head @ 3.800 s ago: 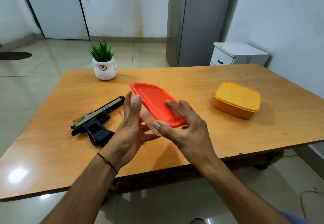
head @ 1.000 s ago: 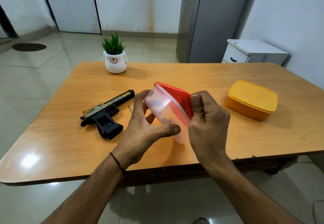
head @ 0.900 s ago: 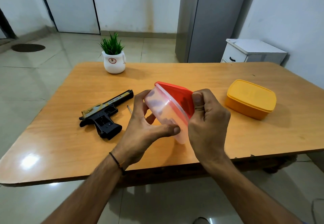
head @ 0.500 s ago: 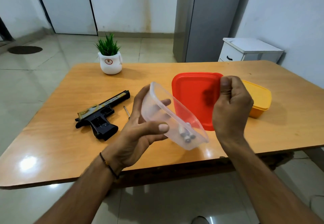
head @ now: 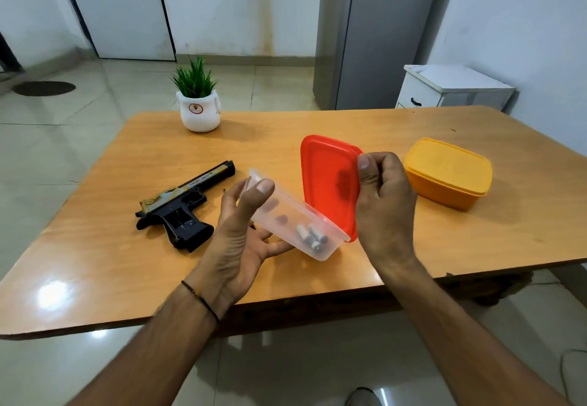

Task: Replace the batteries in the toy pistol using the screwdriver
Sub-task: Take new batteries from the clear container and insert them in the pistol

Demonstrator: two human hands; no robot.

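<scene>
My left hand [head: 244,231] holds a clear plastic box [head: 286,215] tilted down to the right above the table, with a few grey batteries [head: 311,236] gathered in its low corner. My right hand [head: 386,202] grips the red lid [head: 328,180] by its right edge and holds it upright, just behind the box. The black and gold toy pistol [head: 182,205] lies on its side to the left, its grip compartment open. A thin metal screwdriver shaft [head: 225,190] peeks out beside my left thumb, mostly hidden.
A closed yellow box [head: 448,172] stands on the wooden table [head: 95,262] to the right of my right hand. A small potted plant [head: 198,104] in a white pot is at the back. A white cabinet [head: 451,88] and a grey fridge [head: 365,34] stand behind the table.
My right hand pulled the red lid off the clear box and swung it up and to the right. My left hand tilted the box, and the batteries came into view.
</scene>
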